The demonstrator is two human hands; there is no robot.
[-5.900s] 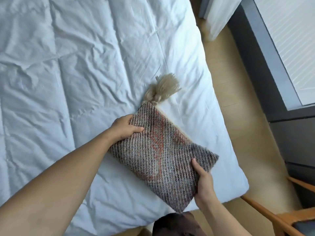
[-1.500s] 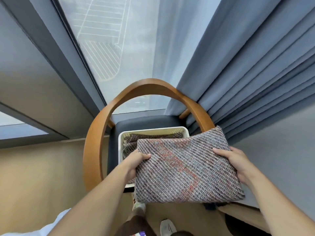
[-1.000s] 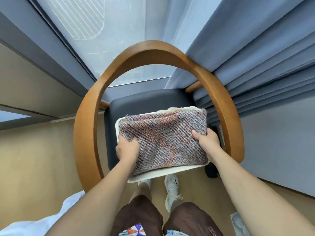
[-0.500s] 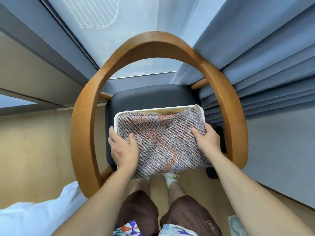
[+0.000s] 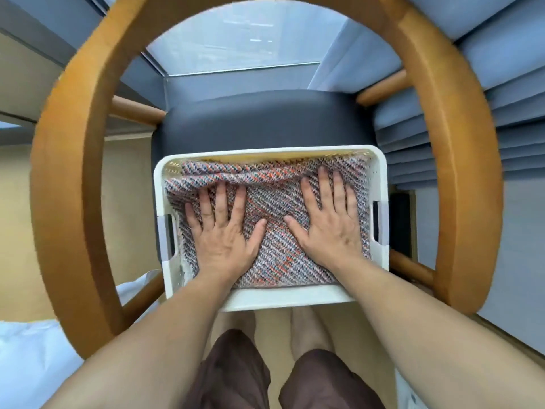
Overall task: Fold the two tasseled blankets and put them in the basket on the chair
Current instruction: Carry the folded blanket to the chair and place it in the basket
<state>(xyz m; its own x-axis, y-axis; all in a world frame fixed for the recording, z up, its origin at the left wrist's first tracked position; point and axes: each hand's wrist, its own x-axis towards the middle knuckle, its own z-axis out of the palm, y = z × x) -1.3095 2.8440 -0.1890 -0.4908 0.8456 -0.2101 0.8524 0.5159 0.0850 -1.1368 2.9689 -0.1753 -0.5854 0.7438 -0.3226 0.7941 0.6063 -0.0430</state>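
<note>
A folded woven blanket [image 5: 274, 208], grey with orange threads, lies inside the white basket [image 5: 283, 299] on the chair's dark seat [image 5: 259, 122]. My left hand [image 5: 221, 231] rests flat on the blanket's left half with fingers spread. My right hand [image 5: 327, 222] lies flat on its right half, fingers spread too. Neither hand grips anything. A rumpled fold of the same weave shows along the basket's far side; whether it belongs to a second blanket underneath I cannot tell. No tassels are visible.
The chair's curved wooden arm and back rail [image 5: 67, 160] rings the basket closely on both sides. Blue-grey curtains [image 5: 486, 69] hang at the right, a window [image 5: 241, 39] lies beyond. White bedding [image 5: 26, 349] shows at the lower left. My legs stand below the basket.
The blanket has sunk into the basket. Both hands have let go of its side edges and now lie flat on top of it. The view has moved closer to the chair.
</note>
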